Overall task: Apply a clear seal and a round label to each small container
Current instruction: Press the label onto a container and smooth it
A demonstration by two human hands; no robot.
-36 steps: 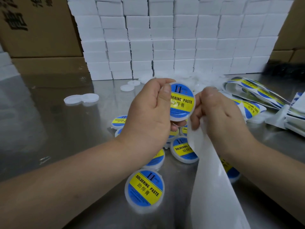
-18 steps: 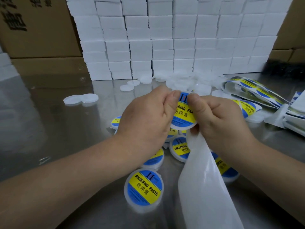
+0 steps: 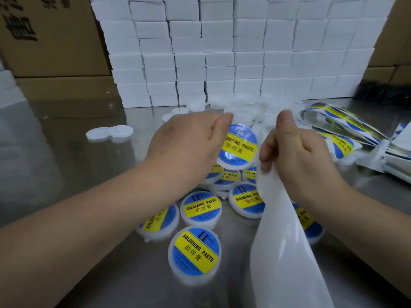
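Observation:
My left hand (image 3: 186, 147) holds a small round white container (image 3: 239, 147) tilted above the pile. Its fingers are hidden behind the container and its thumb is raised at the top rim. The container carries a blue and yellow "Soldering Paste" label with a glossy clear film over it. My right hand (image 3: 298, 156) is just right of the container and apart from it, thumb pointing up. Its curled fingers grip a long white backing sheet (image 3: 284, 241) that hangs toward me.
Several labelled containers (image 3: 195, 254) lie on the steel table (image 3: 66, 196) under my hands. Plain white lids (image 3: 109, 132) and a heap of unlabelled containers (image 3: 244, 107) sit further back. Label sheets (image 3: 340, 125) lie at the right. White boxes (image 3: 244, 52) and cardboard cartons (image 3: 49, 41) wall the back.
My right thumb has come off the container's label and the right hand has drawn to the right. The container has dropped slightly and tilted back, and my left thumb has lifted.

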